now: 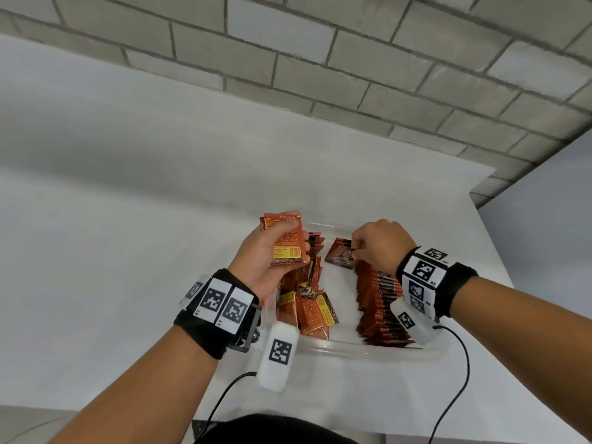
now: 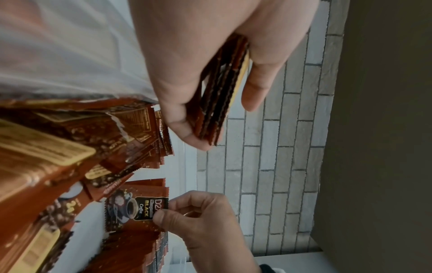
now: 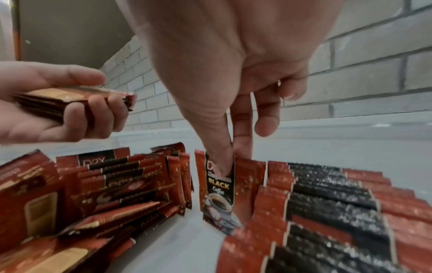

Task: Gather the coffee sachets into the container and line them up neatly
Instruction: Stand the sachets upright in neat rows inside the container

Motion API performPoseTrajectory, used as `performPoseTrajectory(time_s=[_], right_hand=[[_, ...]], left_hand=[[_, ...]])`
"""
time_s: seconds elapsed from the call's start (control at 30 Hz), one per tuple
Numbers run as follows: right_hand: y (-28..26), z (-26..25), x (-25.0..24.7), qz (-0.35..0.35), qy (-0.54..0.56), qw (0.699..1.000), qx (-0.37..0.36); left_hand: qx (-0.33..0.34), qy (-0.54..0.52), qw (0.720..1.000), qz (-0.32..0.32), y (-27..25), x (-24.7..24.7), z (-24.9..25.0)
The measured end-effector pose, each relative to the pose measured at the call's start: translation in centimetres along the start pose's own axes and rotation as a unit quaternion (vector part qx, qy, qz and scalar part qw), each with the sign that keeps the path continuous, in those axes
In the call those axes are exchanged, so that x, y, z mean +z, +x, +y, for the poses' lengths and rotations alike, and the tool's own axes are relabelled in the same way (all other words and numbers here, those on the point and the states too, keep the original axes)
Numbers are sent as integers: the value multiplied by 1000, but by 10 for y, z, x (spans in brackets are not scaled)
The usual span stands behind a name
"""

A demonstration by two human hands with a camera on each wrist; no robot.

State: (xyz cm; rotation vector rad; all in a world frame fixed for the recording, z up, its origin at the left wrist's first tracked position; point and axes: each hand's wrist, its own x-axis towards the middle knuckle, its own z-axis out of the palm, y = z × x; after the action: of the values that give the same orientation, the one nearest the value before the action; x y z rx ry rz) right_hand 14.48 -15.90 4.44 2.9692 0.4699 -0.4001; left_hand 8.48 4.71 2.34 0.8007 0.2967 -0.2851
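Right hand (image 1: 379,243) pinches one black-coffee sachet (image 3: 218,192) at the tidy row's far end, frame centre; left hand (image 1: 272,254) grips a sachet stack (image 1: 286,240). We'd seat it upright, flush against the row (image 1: 381,302) in the clear container (image 1: 352,349).

Glossy foil sachets (image 3: 218,188), clear smooth plastic container (image 1: 352,349), matt white table (image 1: 128,251), rough brick wall (image 1: 320,75)

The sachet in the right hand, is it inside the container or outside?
Inside: the right hand pinches the sachet at the far end of the neat row.

Bare container floor (image 1: 339,302) between loose pile (image 1: 307,302); lined row (image 1: 381,302).
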Motion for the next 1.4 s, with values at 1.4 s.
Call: performPoseTrajectory(time_s=[1.4], right_hand=[[-62, -24, -32, 58, 419, 904, -54]], left_hand=[[-12, 97, 988, -117, -5, 24, -8]])
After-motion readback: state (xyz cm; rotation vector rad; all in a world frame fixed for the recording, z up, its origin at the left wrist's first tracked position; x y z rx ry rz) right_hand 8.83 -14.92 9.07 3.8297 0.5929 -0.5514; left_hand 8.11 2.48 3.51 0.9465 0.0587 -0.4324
